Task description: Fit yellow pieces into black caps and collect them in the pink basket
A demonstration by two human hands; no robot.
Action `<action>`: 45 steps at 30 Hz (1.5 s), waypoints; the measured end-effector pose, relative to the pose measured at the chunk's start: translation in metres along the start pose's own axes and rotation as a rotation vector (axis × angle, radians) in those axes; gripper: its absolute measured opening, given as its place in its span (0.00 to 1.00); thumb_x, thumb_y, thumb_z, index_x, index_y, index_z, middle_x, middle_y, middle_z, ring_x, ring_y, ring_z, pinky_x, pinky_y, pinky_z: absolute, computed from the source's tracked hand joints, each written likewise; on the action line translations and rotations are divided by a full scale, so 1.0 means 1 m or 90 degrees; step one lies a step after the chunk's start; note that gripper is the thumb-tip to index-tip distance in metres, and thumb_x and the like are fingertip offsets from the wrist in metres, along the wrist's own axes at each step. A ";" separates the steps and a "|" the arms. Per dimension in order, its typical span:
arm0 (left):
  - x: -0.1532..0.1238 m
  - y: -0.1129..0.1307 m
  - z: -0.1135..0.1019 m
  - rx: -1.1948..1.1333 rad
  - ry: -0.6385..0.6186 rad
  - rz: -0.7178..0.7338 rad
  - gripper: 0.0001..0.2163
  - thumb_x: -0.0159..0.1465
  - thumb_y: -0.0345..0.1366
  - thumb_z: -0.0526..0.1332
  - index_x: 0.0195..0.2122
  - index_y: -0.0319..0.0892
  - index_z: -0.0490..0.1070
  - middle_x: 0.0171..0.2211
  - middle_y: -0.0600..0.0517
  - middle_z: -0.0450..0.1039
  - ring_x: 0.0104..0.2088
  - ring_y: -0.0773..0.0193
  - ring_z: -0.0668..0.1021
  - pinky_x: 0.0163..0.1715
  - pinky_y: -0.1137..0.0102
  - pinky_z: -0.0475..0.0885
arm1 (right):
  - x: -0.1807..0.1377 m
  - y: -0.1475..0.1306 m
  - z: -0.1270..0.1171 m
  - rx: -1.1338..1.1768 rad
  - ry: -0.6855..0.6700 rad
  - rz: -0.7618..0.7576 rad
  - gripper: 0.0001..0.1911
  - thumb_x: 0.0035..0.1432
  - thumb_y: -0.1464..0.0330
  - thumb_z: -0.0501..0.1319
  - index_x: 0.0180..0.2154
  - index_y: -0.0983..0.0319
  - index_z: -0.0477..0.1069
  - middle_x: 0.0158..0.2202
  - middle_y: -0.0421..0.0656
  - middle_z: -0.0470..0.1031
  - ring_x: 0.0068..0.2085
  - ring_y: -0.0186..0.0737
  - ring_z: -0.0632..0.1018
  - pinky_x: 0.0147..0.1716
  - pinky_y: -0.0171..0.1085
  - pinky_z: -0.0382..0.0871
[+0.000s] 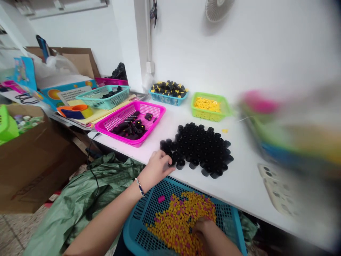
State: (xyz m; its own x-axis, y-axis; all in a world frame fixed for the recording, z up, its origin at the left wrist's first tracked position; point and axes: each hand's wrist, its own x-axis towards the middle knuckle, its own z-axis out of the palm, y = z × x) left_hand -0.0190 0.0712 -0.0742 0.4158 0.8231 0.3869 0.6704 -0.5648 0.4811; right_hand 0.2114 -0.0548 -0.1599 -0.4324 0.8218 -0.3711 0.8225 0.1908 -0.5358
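Small black plastic cups stand packed together in a cluster on the white table. My left hand, with a bracelet at the wrist, is at the cluster's front left corner. Its thumb and fingers close round one black cup, which they partly cover. Below the table edge is a blue-green plastic basket holding a heap of tiny yellow and pink pieces. My right hand reaches into this heap; its fingers are buried, so their grip is hidden. A magenta cylinder lies apart from the heap inside the basket.
To the left stands a pink basket of black parts. Behind are a blue basket of black-and-yellow parts and a green basket of yellow rings. A beige perforated plate and blurred stacked baskets occupy the right.
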 end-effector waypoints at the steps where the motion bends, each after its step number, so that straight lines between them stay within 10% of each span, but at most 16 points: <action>1: -0.001 0.000 -0.002 -0.014 -0.003 0.004 0.07 0.58 0.40 0.62 0.35 0.43 0.68 0.38 0.49 0.62 0.41 0.58 0.67 0.42 0.63 0.67 | -0.002 -0.005 -0.004 -0.001 0.003 -0.010 0.12 0.48 0.76 0.54 0.23 0.61 0.75 0.25 0.42 0.73 0.32 0.38 0.75 0.32 0.32 0.66; 7: -0.009 -0.011 -0.010 -0.116 -0.069 -0.010 0.04 0.60 0.35 0.59 0.35 0.43 0.65 0.36 0.52 0.69 0.35 0.65 0.72 0.38 0.68 0.69 | -0.003 -0.062 -0.056 0.104 0.134 -0.122 0.15 0.56 0.77 0.50 0.33 0.60 0.75 0.34 0.43 0.74 0.36 0.35 0.75 0.37 0.31 0.67; 13: -0.013 -0.031 0.003 -0.233 -0.027 -0.063 0.23 0.55 0.38 0.64 0.50 0.45 0.57 0.40 0.52 0.73 0.38 0.65 0.75 0.41 0.69 0.70 | 0.044 -0.100 -0.111 0.029 0.367 -0.149 0.09 0.58 0.71 0.54 0.35 0.58 0.72 0.32 0.40 0.75 0.34 0.35 0.75 0.36 0.33 0.68; 18: -0.011 -0.036 0.003 -0.237 -0.029 -0.044 0.22 0.53 0.37 0.64 0.48 0.44 0.60 0.38 0.53 0.75 0.36 0.64 0.76 0.39 0.69 0.71 | 0.090 -0.102 -0.125 -0.056 0.358 -0.181 0.06 0.56 0.74 0.58 0.34 0.60 0.73 0.30 0.40 0.76 0.31 0.34 0.75 0.32 0.32 0.67; 30: -0.008 -0.036 0.002 -0.248 -0.037 -0.063 0.25 0.52 0.36 0.65 0.49 0.45 0.58 0.35 0.55 0.76 0.32 0.66 0.76 0.37 0.71 0.72 | 0.089 -0.107 -0.125 -0.290 0.303 -0.295 0.19 0.56 0.80 0.52 0.48 0.61 0.68 0.34 0.44 0.74 0.37 0.39 0.74 0.35 0.36 0.70; 39: -0.017 -0.048 0.010 -0.189 0.009 0.050 0.15 0.59 0.39 0.61 0.46 0.43 0.67 0.41 0.49 0.74 0.40 0.64 0.77 0.42 0.69 0.72 | 0.092 -0.114 -0.077 -0.498 0.591 -0.336 0.14 0.58 0.81 0.50 0.42 0.73 0.70 0.37 0.53 0.76 0.42 0.45 0.75 0.44 0.41 0.72; 45: -0.020 -0.057 0.016 -0.150 0.029 0.166 0.13 0.63 0.39 0.57 0.47 0.41 0.68 0.45 0.45 0.74 0.46 0.61 0.75 0.49 0.64 0.70 | 0.093 -0.109 -0.055 -0.552 0.630 -0.316 0.15 0.59 0.81 0.49 0.43 0.73 0.71 0.41 0.57 0.76 0.45 0.48 0.76 0.44 0.42 0.73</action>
State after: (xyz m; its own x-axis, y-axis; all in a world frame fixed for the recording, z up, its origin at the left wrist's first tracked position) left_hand -0.0553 0.0884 -0.1222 0.5229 0.6488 0.5529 0.3824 -0.7582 0.5281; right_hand 0.1018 0.0305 -0.0948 -0.6035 0.5348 0.5914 0.7832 0.5365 0.3141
